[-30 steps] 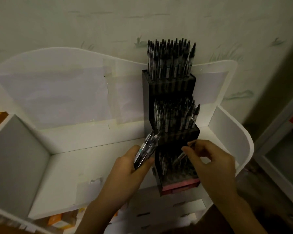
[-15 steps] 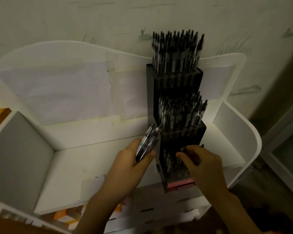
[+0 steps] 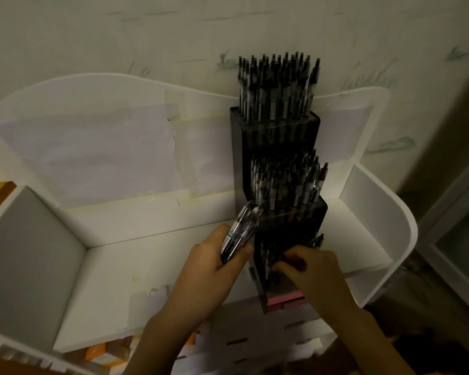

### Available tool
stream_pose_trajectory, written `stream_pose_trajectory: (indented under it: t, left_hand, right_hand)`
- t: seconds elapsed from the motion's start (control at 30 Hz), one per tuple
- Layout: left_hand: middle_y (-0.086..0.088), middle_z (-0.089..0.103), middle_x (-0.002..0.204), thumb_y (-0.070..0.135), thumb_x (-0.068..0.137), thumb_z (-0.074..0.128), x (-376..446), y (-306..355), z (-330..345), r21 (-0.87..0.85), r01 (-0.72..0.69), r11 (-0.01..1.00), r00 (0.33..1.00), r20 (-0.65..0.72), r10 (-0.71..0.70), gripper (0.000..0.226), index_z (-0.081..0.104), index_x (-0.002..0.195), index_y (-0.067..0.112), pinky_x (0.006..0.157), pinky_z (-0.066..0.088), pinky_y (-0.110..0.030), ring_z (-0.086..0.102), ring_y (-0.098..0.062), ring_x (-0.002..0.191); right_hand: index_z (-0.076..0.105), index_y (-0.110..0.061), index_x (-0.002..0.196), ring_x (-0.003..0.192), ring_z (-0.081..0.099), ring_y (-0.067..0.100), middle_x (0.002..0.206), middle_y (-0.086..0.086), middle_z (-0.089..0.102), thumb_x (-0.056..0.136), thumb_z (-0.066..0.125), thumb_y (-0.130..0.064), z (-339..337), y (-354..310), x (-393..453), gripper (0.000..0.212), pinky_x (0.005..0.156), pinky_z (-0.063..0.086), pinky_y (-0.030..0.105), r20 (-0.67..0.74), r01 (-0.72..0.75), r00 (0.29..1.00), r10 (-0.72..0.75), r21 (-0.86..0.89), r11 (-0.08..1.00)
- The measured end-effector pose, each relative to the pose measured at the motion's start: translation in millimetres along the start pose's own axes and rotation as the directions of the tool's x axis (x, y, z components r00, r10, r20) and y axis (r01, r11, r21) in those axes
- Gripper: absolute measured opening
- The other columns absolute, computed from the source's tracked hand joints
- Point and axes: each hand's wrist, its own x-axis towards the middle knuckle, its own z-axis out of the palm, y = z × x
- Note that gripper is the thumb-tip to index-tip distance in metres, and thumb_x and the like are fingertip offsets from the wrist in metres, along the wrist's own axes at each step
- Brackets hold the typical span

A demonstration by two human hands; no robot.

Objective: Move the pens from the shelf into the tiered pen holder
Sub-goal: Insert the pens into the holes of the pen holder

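A black tiered pen holder (image 3: pixel 276 136) stands on the white shelf (image 3: pixel 125 272), right of centre. Its top and middle tiers are packed with several dark pens (image 3: pixel 276 85). My left hand (image 3: pixel 214 269) grips a bundle of pens (image 3: pixel 240 234) just left of the holder's lowest tier. My right hand (image 3: pixel 314 272) reaches into the lowest tier with its fingers curled; a pen top (image 3: pixel 318 239) sticks up just behind the fingers, and whether they pinch that pen is hidden.
The shelf has a tall curved back panel (image 3: pixel 92 147) and raised side walls (image 3: pixel 374 201). A pink strip (image 3: pixel 284 297) runs along the holder's base. Orange boxes (image 3: pixel 98 353) lie below the shelf's front edge. Patterned wall behind.
My right hand has dropped from above the lowest tier down into it, taking the pen with it. My left hand keeps its bundle in about the same place.
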Motion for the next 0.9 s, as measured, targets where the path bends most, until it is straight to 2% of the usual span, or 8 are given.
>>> stream_pose_trajectory:
  t: [0.13,0.3,0.43,0.53,0.63,0.8,0.9]
  left_hand:
    - [0.0,0.06,0.07,0.034,0.094,0.059,0,2,4,-0.008,0.004,1.0,1.0,0.015,-0.004,0.004,0.055,0.093,0.032,0.055,0.044,-0.024,0.056,-0.013,0.066]
    - [0.001,0.06,0.071,0.034,0.093,0.059,-1,2,6,-0.003,0.006,1.0,1.0,0.021,-0.006,0.004,0.055,0.093,0.033,0.056,0.044,-0.025,0.056,-0.011,0.068]
    - [0.002,0.059,0.069,0.034,0.093,0.059,-3,2,8,-0.001,0.009,1.0,1.0,0.019,-0.009,0.005,0.056,0.096,0.03,0.053,0.042,-0.023,0.054,-0.009,0.062]
    - [0.004,0.057,0.066,0.033,0.093,0.06,-3,2,9,0.0,0.006,1.0,1.0,0.017,-0.006,0.006,0.056,0.094,0.029,0.051,0.039,-0.02,0.052,-0.004,0.057]
    - [0.005,0.055,0.063,0.033,0.093,0.061,-2,4,9,0.005,0.002,1.0,1.0,0.022,-0.002,0.008,0.055,0.09,0.027,0.05,0.038,-0.02,0.05,-0.004,0.055]
    - [0.007,0.051,0.058,0.033,0.092,0.061,-2,5,13,0.009,0.015,1.0,1.0,0.027,-0.015,0.013,0.052,0.085,0.027,0.048,0.035,-0.015,0.049,-0.002,0.051]
    - [0.006,0.051,0.06,0.035,0.092,0.061,-2,6,16,0.015,0.012,1.0,0.999,0.04,-0.013,0.013,0.052,0.087,0.027,0.048,0.036,-0.016,0.049,-0.002,0.051]
  right_hand:
    - [0.067,-0.024,0.076,0.061,0.056,-0.005,0.067,-0.022,0.055,0.077,0.08,-0.029,-2,-2,4,0.014,0.06,0.044,0.005,0.074,0.012,0.997,-0.005,-0.098,0.995]
    - [0.071,-0.016,0.078,0.066,0.062,0.002,0.071,-0.009,0.065,0.074,0.083,-0.027,-2,-3,3,0.017,0.062,0.049,0.008,0.019,-0.004,1.0,0.006,-0.064,0.998]
    - [0.071,-0.018,0.077,0.066,0.062,-0.003,0.072,-0.011,0.065,0.072,0.084,-0.027,-2,-5,0,0.016,0.063,0.048,0.007,0.004,-0.005,1.0,0.005,-0.04,0.999]
    - [0.074,-0.02,0.086,0.075,0.067,0.001,0.081,-0.01,0.071,0.072,0.083,-0.03,-5,-7,-2,0.02,0.073,0.053,0.01,0.005,-0.009,1.0,0.009,-0.018,1.0]
    - [0.075,-0.017,0.098,0.077,0.068,0.001,0.085,-0.008,0.074,0.067,0.085,-0.036,-14,-12,-3,0.038,0.077,0.056,0.014,-0.022,0.007,1.0,-0.008,-0.038,0.999]
    - [0.074,-0.021,0.101,0.074,0.065,-0.003,0.077,-0.017,0.068,0.062,0.077,-0.053,-38,-34,-5,0.05,0.068,0.051,0.006,-0.052,0.026,0.998,-0.027,-0.008,1.0]
    - [0.073,-0.026,0.099,0.072,0.066,-0.001,0.075,-0.015,0.07,0.067,0.075,-0.049,-51,-58,-5,0.039,0.065,0.05,0.006,-0.141,0.025,0.99,-0.009,0.113,0.993]
